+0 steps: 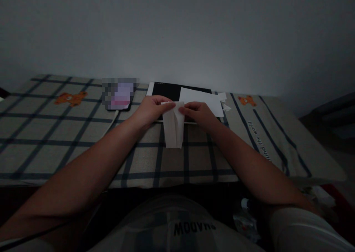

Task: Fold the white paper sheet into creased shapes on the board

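Observation:
A folded white paper [173,128] hangs upright between my two hands, above the checked tablecloth. My left hand [153,109] pinches its upper left corner between thumb and fingers. At the upper right edge, my right hand [198,113] pinches the same paper. A crease or opening runs down the paper's front. Behind the hands lies a black flat item [169,91] with a white left edge. A white sheet [203,100] rests partly on it, with small paper scraps [226,107] at its right side.
A phone [120,96] with a white cable [111,124] lies on the tablecloth [83,130] to the left. The wall [177,33] rises behind the table. Below the table at right is a plastic bottle [245,217].

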Available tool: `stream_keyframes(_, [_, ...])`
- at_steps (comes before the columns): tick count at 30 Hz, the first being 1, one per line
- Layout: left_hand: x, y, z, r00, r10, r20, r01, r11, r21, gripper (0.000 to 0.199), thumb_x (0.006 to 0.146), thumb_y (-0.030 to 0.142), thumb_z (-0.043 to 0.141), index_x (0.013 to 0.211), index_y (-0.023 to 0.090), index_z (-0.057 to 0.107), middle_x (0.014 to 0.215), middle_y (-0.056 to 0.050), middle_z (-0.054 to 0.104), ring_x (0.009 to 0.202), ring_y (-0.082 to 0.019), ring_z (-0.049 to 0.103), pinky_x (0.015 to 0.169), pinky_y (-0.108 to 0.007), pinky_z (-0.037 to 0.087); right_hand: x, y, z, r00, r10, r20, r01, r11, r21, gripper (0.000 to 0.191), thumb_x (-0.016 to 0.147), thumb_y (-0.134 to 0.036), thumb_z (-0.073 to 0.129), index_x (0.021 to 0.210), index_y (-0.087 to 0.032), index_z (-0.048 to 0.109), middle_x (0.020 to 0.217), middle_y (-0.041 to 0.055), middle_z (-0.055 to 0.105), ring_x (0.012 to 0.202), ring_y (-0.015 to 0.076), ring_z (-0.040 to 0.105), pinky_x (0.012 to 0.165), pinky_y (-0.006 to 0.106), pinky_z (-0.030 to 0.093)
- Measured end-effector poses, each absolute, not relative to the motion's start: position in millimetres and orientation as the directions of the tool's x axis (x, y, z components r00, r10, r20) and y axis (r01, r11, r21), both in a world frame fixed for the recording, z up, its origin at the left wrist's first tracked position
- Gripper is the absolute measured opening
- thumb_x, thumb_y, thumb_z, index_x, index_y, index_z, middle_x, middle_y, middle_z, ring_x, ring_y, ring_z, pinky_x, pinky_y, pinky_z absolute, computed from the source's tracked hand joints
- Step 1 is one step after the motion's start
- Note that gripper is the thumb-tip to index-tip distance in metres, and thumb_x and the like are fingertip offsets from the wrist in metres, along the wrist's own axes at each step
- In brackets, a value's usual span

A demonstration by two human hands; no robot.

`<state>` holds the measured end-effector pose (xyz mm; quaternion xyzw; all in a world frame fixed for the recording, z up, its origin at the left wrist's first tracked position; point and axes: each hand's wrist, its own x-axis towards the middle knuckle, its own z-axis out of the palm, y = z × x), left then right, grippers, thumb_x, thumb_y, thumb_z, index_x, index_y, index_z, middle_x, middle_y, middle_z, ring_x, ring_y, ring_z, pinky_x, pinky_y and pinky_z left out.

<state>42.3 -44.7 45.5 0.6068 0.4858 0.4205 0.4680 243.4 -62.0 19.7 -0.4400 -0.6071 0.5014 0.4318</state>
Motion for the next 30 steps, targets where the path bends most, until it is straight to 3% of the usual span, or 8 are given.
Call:
stream_keyframes(4, [42, -45, 46, 0.197, 0.977, 0.078, 0.219, -0.122, 0.968, 0.032, 0.068, 0.044, 0.083, 0.081, 0.015, 0.076, 0.078, -0.007, 0.074, 0.074, -0.019, 0.065, 0.068, -0.030, 0.051, 244, -61, 21, -0.194, 0.975, 0.104, 0.051, 0.116, -0.992, 0.040, 0.076, -0.058, 0.077, 0.088, -0.020, 0.075, 0.078, 0.0025, 0.073, 0.071, 0.0166, 0.067, 0.072, 0.033, 0.058])
stream_keyframes(11, [40, -45, 44, 0.241, 0.966, 0.088, 0.251, -0.150, 0.956, 0.032, 0.070, 0.047, 0.081, 0.081, 0.017, 0.077, 0.079, -0.006, 0.074, 0.075, -0.020, 0.065, 0.069, -0.031, 0.051, 245, -62, 23, -0.136, 0.973, 0.188, 0.190, 0.212, -0.959, 0.038, 0.079, -0.058, 0.074, 0.076, -0.021, 0.069, 0.070, 0.0008, 0.068, 0.068, 0.0167, 0.063, 0.068, 0.033, 0.055])
stream_keyframes(18, [40, -46, 46, 0.243, 0.967, 0.080, 0.295, -0.152, 0.943, 0.030, 0.070, 0.044, 0.081, 0.081, 0.017, 0.077, 0.077, -0.006, 0.073, 0.076, -0.020, 0.065, 0.070, -0.031, 0.051, 244, -59, 18, -0.143, 0.981, 0.132, 0.129, 0.150, -0.980, 0.044, 0.082, -0.064, 0.069, 0.070, -0.022, 0.061, 0.069, 0.0000, 0.064, 0.067, 0.0151, 0.062, 0.068, 0.032, 0.056])
stream_keyframes(25, [40, -43, 43, 0.177, 0.978, 0.108, 0.215, -0.146, 0.966, 0.035, 0.071, 0.046, 0.080, 0.087, 0.015, 0.077, 0.081, -0.007, 0.074, 0.074, -0.019, 0.065, 0.067, -0.029, 0.050, 243, -60, 20, -0.238, 0.970, 0.044, 0.025, 0.051, -0.998, 0.037, 0.075, -0.056, 0.079, 0.086, -0.021, 0.072, 0.080, 0.0016, 0.072, 0.074, 0.0164, 0.068, 0.076, 0.035, 0.060])
stream_keyframes(30, [42, -37, 35, 0.128, 0.982, 0.142, 0.176, -0.163, 0.971, 0.041, 0.073, 0.047, 0.080, 0.098, 0.016, 0.075, 0.093, -0.008, 0.075, 0.082, -0.020, 0.066, 0.073, -0.031, 0.053, 243, -60, 19, -0.206, 0.979, 0.003, 0.057, 0.015, -0.998, 0.033, 0.073, -0.049, 0.083, 0.081, -0.020, 0.073, 0.079, 0.0033, 0.073, 0.072, 0.0165, 0.068, 0.074, 0.034, 0.059])
